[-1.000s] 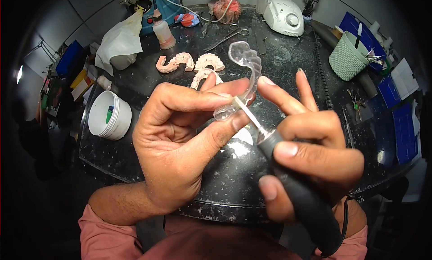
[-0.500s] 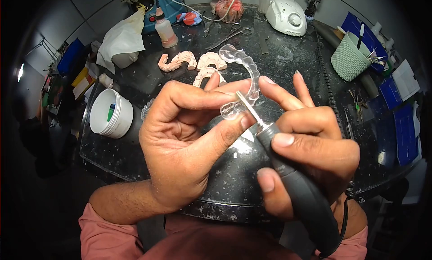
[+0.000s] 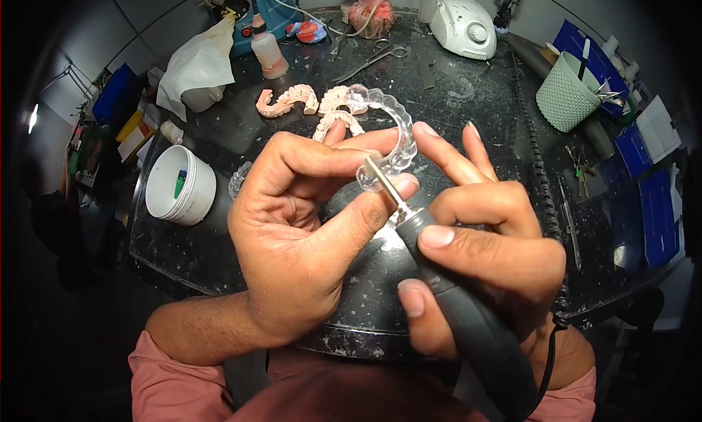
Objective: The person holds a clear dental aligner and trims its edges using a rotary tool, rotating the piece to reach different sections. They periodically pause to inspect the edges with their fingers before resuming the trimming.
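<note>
Between thumb and index finger, my left hand (image 3: 296, 228) pinches a clear dental aligner (image 3: 403, 133), its arch curving up and away. My right hand (image 3: 490, 239) is wrapped round a black rotary handpiece (image 3: 468, 320), thumb and fingers along its barrel. The slim metal bur (image 3: 385, 179) at its tip lies across the aligner's near end, close by my left fingertips. Two fingertips of my right hand reach forward beside the aligner's outer curve. Just beyond my left hand, pinkish plaster dental models (image 3: 289, 100) rest on the black table.
A white tub (image 3: 180, 184) stands at left, another clear piece (image 3: 239, 179) beside my left hand. Scissors (image 3: 373, 62), a bottle (image 3: 269, 54) and a white control box (image 3: 463, 27) are at the back. A green basket (image 3: 567, 93) and a coiled cord (image 3: 545, 181) lie right.
My right hand and the handpiece have shifted left and slightly down. The aligner has tilted a little, its far end moving left and lower. My left hand has barely moved.
</note>
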`<state>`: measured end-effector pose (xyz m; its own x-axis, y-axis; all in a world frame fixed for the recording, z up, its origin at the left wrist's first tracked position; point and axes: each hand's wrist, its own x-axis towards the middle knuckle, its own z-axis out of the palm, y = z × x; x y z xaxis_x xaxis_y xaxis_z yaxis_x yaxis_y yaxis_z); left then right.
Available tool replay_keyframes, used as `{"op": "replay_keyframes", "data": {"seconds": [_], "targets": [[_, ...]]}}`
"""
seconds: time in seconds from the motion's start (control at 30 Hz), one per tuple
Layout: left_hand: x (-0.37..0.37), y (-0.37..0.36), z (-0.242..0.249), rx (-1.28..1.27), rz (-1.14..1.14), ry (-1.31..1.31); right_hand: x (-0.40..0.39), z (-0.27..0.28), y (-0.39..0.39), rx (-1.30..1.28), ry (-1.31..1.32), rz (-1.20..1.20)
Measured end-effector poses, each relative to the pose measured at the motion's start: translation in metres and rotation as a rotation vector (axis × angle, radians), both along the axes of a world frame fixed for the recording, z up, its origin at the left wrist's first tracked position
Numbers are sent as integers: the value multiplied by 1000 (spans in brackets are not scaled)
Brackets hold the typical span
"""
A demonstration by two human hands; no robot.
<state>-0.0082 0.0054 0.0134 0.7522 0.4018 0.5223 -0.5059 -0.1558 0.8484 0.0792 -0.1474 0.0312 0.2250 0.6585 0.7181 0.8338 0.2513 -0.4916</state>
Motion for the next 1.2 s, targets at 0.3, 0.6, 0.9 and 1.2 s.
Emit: {"op": "replay_keyframes", "data": {"seconds": [0.3, 0.6, 0.9, 1.2], "targets": [[0, -1, 2, 6, 38, 11, 0, -2, 1, 2, 2, -15], [2, -4, 0, -73, 48, 21, -5, -6, 4, 62, 19, 9], [1, -1, -1, -31, 28, 3, -3, 0, 0, -60, -49, 22], [-2, -2, 1, -79, 2, 41, -4, -5, 4, 43, 13, -22]]}}
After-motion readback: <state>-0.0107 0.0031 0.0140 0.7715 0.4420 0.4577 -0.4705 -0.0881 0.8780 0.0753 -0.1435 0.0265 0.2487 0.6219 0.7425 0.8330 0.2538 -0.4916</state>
